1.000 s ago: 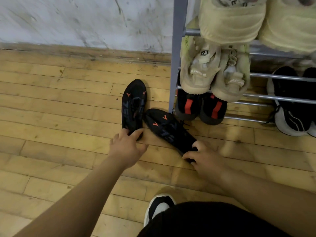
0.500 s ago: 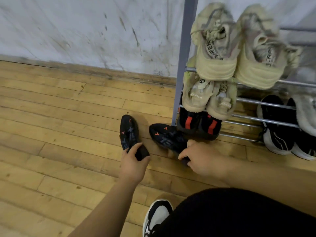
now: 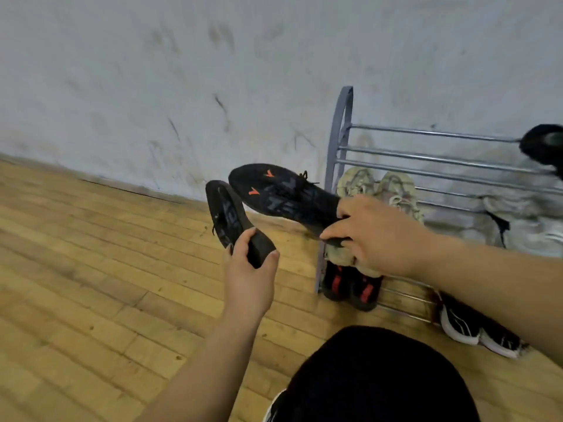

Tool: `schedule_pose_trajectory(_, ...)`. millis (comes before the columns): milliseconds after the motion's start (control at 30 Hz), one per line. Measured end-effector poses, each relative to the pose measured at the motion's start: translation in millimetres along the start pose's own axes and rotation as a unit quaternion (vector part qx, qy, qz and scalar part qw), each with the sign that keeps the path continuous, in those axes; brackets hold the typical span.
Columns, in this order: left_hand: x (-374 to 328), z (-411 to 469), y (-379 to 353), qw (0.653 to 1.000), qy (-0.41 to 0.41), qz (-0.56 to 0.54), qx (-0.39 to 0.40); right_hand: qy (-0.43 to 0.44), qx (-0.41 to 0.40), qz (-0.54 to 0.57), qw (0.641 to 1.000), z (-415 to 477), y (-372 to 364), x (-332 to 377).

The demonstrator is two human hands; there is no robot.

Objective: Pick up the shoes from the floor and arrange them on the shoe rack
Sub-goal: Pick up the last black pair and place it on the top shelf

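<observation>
**Both black shoes up off the floor, right beside the rack**

Head view: the left grip [image 3: 249, 269] is clenched round the heel of the first black shoe [image 3: 227, 214], toe pointing up and away. The right grip [image 3: 374, 236] pinches the heel of the second black shoe [image 3: 283, 193], its orange-marked sole facing the camera. Both shoes hang above the wooden floor [image 3: 91, 269], toes close together, just left of the shoe rack [image 3: 342, 123]. On the rack, beige sneakers [image 3: 356, 181] sit above a black-and-red pair [image 3: 350, 283].
</observation>
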State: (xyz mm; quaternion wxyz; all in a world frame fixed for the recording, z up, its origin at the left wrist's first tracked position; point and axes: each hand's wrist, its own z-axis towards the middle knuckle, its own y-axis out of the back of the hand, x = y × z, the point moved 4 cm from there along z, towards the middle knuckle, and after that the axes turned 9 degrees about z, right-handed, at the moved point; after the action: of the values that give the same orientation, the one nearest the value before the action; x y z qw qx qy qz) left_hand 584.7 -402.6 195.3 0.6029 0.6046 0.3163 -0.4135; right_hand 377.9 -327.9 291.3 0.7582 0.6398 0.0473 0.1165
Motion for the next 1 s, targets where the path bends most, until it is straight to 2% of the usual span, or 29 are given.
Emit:
schedule_pose_trajectory(100,-75.2,-6.2,3.8,0.996,-0.087,0.006,0.001,-0.045,-0.145,-0.009,0.988,-38.0,68.6,-7.5)
schedule_pose_trajectory(200,-147.0,-13.9,-10.5,0.983,-0.185,0.015,0.009,-0.097,-0.273,-0.011,0.957,-83.3,105.4,-22.9)
schedule_pose_trajectory(333,-233.0,-26.5,-46.0,0.951,-0.304,0.035,0.031,-0.171,-0.383,0.028,0.907,-141.4,116.3,-48.8)
schedule_pose_trajectory(467,-294.5,-38.7,-85.6,0.924,-0.373,0.078,0.018,-0.242,-0.432,0.048,0.867,-178.7,126.1,-78.6)
schedule_pose_trajectory(567,-298.4,-51.7,-115.4,0.913,-0.396,0.093,0.02,-0.276,-0.454,0.091,0.842,-189.5,128.1,-92.1)
schedule_pose_trajectory(667,-276.7,-53.7,-139.7,0.908,-0.401,0.114,0.036,-0.287,-0.462,0.099,0.834,-189.9,126.5,-105.8)
schedule_pose_trajectory(1000,-272.9,-12.6,-172.2,0.909,-0.395,0.132,-0.005,-0.304,-0.489,0.113,0.809,-147.5,97.9,-151.9)
